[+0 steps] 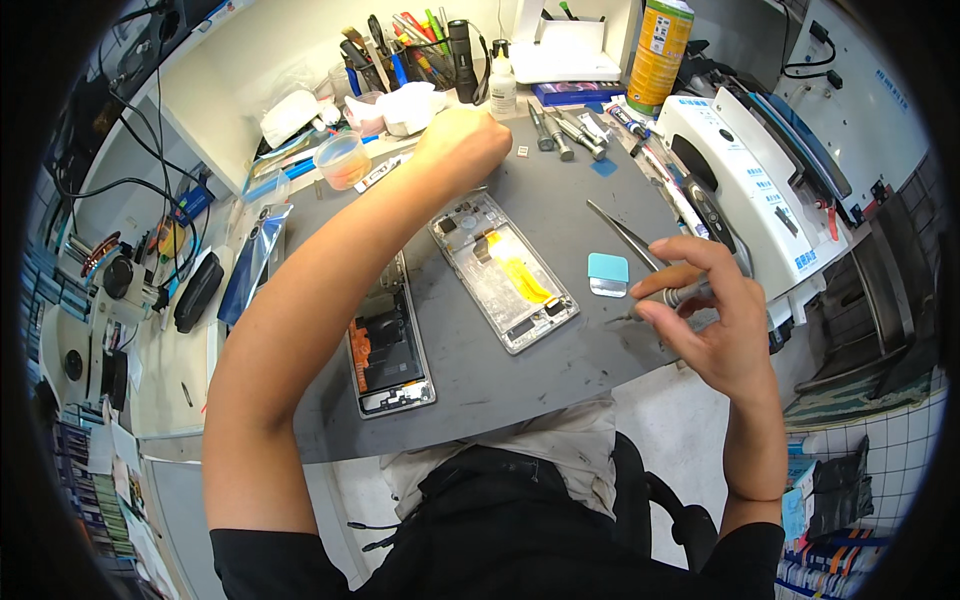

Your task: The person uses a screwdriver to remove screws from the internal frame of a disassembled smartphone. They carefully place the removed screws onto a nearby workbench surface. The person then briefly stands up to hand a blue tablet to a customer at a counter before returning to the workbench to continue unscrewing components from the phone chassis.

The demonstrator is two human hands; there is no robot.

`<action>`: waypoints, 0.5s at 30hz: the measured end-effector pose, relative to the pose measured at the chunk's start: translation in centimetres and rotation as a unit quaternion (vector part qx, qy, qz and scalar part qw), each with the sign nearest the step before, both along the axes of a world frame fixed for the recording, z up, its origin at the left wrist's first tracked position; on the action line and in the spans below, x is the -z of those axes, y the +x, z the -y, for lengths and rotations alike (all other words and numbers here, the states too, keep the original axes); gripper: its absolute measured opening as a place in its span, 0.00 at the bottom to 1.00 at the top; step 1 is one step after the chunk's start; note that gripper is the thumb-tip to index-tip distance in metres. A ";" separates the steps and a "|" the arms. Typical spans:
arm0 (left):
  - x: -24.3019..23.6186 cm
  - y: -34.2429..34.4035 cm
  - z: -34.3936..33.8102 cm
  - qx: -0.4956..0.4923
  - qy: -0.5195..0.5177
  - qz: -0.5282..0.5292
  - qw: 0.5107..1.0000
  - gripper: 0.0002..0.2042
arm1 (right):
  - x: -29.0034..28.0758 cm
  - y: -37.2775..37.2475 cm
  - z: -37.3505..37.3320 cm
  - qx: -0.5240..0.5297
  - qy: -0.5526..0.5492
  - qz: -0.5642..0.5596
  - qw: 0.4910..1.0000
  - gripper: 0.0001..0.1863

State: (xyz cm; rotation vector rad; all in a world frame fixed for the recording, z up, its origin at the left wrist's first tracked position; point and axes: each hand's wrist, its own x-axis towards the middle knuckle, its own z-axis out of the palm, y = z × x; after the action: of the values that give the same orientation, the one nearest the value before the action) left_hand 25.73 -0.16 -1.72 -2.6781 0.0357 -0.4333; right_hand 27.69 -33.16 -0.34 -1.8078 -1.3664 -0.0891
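My left hand (468, 145) reaches to the far side of the mat, closed like a fist beside a small white dropper bottle (502, 90). Its fingertips are hidden, and so is anything in them. In my right hand (715, 310) is a slim grey screwdriver (685, 294), pinched between thumb and fingers, its thin tip pointing left. Steel tweezers (622, 232) lie by that hand. Between my arms rests an opened phone frame (475, 255) with a yellow strip inside. A second opened phone (395, 350), with a black battery, is partly under my left forearm.
A teal and silver square piece (607, 270) lies on the grey mat (480, 385). Several screwdrivers (560, 135) lie at the back. A clear cup (342, 160) and white tissue (410, 105) stand back left. A white machine (745, 185) and yellow can (660, 55) border the right.
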 end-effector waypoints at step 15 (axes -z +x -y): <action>-1.3 0.9 -0.7 0.006 -0.120 0.068 0.990 0.07 | -0.6 0.0 -0.1 -0.006 -0.001 -0.012 1.000 0.28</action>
State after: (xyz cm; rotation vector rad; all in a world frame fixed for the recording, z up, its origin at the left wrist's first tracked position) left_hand 26.61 0.51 -0.47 -2.8761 -0.0446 -0.6604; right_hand 27.65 -33.05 0.25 -1.7964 -1.3605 -0.0598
